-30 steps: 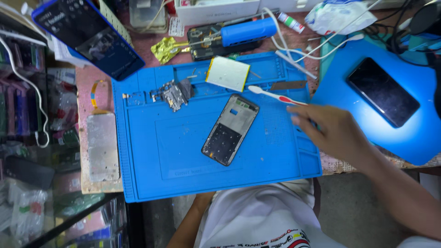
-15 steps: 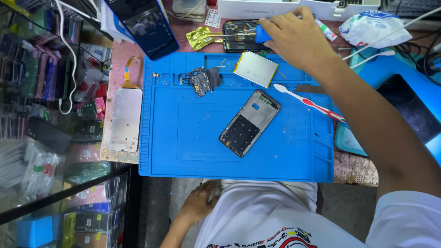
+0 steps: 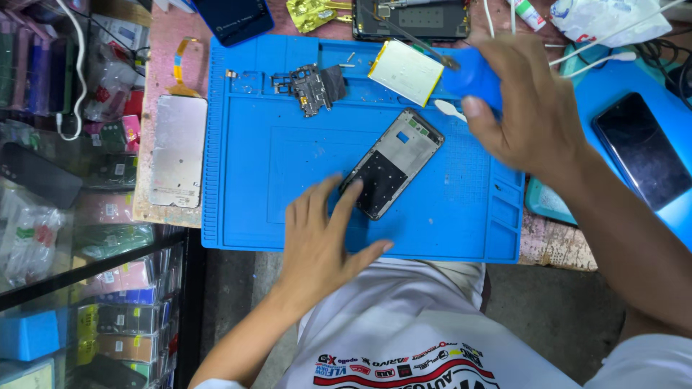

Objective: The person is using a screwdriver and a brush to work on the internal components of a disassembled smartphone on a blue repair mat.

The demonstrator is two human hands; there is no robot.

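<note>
An opened phone frame lies tilted on the blue repair mat, its long axis running from about 1 o'clock down to 7 o'clock, a little right of the mat's middle. The left hand rests flat on the mat at the frame's 7 o'clock, fingers spread and loose, gripping nothing; its forefinger tip touches the frame's lower end. The right hand hangs over the mat's upper right corner, at the frame's 2 o'clock and apart from it, fingers curled around a blue-handled tool whose thin metal shaft points toward 10 o'clock. The motion blur hides how firmly it is gripped.

Between the frame and the right hand, a white plastic pry tip lies on the mat. At the frame's 12 o'clock sits a flat pale battery, just beside the tool's shaft. At 10 o'clock lies a small circuit board with a dark shield. Off the mat's top edge, at 12 o'clock, lies a dark phone back housing, with a crumpled yellow foil piece to its left. At 9 o'clock, left of the mat, a silver metal plate lies on the bench. At 3 o'clock, beyond the right wrist, a dark phone lies on a blue pad.
</note>
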